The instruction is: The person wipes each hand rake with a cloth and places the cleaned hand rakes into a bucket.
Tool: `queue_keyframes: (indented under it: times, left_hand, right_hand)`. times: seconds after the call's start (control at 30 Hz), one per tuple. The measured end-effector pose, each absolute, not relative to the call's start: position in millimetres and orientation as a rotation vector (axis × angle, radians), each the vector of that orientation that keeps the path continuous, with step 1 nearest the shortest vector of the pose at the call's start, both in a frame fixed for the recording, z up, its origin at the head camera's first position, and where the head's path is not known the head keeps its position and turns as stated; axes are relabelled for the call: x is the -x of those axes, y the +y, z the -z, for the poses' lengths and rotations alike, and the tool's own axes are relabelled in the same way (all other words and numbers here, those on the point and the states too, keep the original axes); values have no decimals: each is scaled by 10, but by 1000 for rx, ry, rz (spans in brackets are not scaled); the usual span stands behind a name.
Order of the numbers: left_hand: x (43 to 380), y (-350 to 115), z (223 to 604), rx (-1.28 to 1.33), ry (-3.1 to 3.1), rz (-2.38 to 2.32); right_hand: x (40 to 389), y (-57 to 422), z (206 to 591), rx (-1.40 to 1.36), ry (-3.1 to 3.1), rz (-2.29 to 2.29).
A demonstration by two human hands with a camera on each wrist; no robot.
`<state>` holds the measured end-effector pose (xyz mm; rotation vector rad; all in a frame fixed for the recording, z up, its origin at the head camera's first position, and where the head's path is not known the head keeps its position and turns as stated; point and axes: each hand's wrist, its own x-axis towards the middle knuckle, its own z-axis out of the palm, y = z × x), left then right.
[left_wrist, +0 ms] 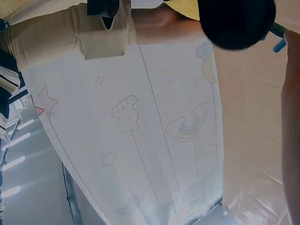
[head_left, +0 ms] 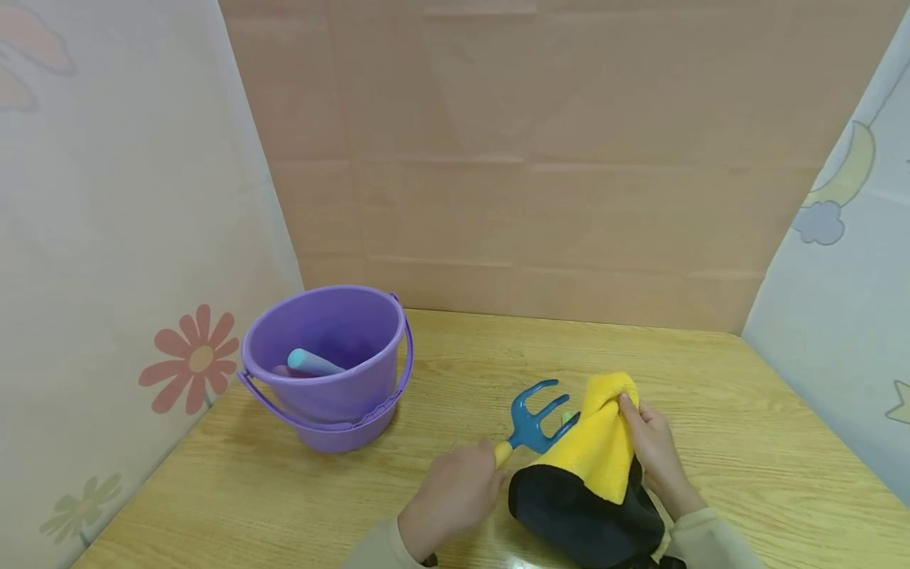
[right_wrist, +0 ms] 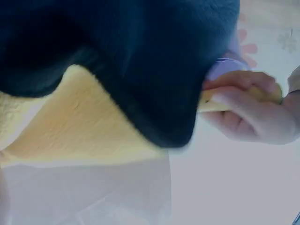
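In the head view my left hand (head_left: 455,494) grips the yellow handle (head_left: 503,453) of a small garden hand fork. Its blue tined head (head_left: 528,427) points up and to the right. My right hand (head_left: 657,450) pinches a yellow and black cloth (head_left: 604,442) near its top, and the dark side hangs below. The cloth overlaps the tip of the nearest tine. The right wrist view shows the left hand's fingers (right_wrist: 239,101) wrapped round the fork's handle beside the dark side of the cloth (right_wrist: 159,93). In the left wrist view the cloth (left_wrist: 236,21) hides most of the fork.
A purple bucket (head_left: 334,407) stands at the left of the wooden table (head_left: 455,371), its handle hanging down in front. Inside it lies a light blue rod-like piece (head_left: 313,363). A small light green bit (head_left: 566,416) shows behind the fork. Brown paper (head_left: 533,197) backs the table.
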<state>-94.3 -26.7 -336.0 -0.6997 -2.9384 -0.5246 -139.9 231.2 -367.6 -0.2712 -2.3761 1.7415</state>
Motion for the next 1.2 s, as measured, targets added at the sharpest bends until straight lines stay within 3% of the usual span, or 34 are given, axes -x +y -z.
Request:
queue_keyframes:
  times: [0.3,0.6,0.9,1.03,1.2]
  left_hand:
    - [968,-245,3310,679,-2893,788]
    - [950,-185,3290,754,-2833,842]
    - [929,-139,3303,773,-2835,835]
    - [926,-118,3314,765,-2816,863]
    - [921,-106,3322,766,-2806,880]
  right_hand:
    - [1356,2097,3671,43,-2415,-1198]
    - [1286,1996,3597,-68,-1988,-2443]
    - [1223,1910,3541,-642,-1305,-3206]
    - [1203,1843,3523,-733,-1068,-3367]
    - [1148,1770,3513,-641,-1050,-3401]
